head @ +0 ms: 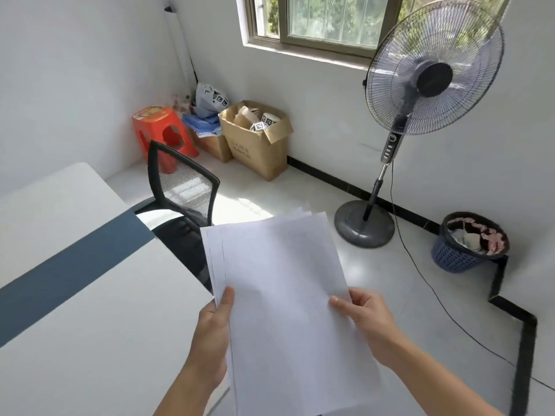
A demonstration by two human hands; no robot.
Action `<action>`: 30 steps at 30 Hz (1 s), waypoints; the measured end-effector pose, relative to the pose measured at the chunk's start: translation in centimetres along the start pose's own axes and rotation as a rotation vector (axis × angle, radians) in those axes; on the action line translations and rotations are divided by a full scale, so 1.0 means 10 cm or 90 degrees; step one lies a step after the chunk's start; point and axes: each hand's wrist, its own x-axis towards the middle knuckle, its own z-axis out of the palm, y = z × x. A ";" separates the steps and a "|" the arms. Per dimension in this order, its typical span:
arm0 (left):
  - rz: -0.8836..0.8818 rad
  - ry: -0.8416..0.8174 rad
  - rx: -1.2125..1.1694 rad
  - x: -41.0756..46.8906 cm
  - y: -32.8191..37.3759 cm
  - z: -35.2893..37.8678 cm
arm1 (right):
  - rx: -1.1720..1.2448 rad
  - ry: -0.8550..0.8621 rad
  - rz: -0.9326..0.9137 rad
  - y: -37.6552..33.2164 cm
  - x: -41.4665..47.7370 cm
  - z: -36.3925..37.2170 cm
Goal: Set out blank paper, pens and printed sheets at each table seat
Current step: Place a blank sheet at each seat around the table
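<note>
Both hands grip a fanned stack of blank paper [279, 295] beside the table [90, 310]; left hand [211, 334] and right hand [368, 319] each pinch a side edge, thumbs on top.

the only view comes from a wide-angle camera worn on the person's head, facing forward and tilted down. closest to the lens, at the bottom edge, are the left hand [211, 328] and right hand [366, 316] with the sheets of paper [285, 295] they hold. the counter [90, 325] fills the lower left, near. the chair [183, 184] sits farther ahead. the window [324, 19] and fan [435, 76] stand farthest, along the top.
</note>
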 end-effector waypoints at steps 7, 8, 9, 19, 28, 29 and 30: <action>0.026 0.077 -0.033 0.99 0.60 0.46 | -0.044 0.002 -0.044 -0.82 1.22 -0.13; 0.030 0.084 -0.027 1.10 0.67 0.49 | -0.039 -0.003 -0.042 -0.89 1.38 -0.13; 0.038 0.090 -0.022 1.22 0.74 0.52 | -0.035 -0.012 -0.039 -0.96 1.54 -0.12; 0.113 0.245 -0.045 2.51 1.21 0.95 | -0.092 -0.203 -0.005 -1.86 3.39 0.07; 0.165 0.454 -0.098 3.24 1.71 1.06 | -0.228 -0.462 0.026 -2.80 4.80 0.74; 0.165 0.481 -0.109 3.28 1.74 1.02 | -0.246 -0.482 0.028 -2.85 4.90 0.88; 0.165 0.505 -0.117 3.32 1.76 0.97 | -0.263 -0.502 0.028 -2.88 4.99 1.02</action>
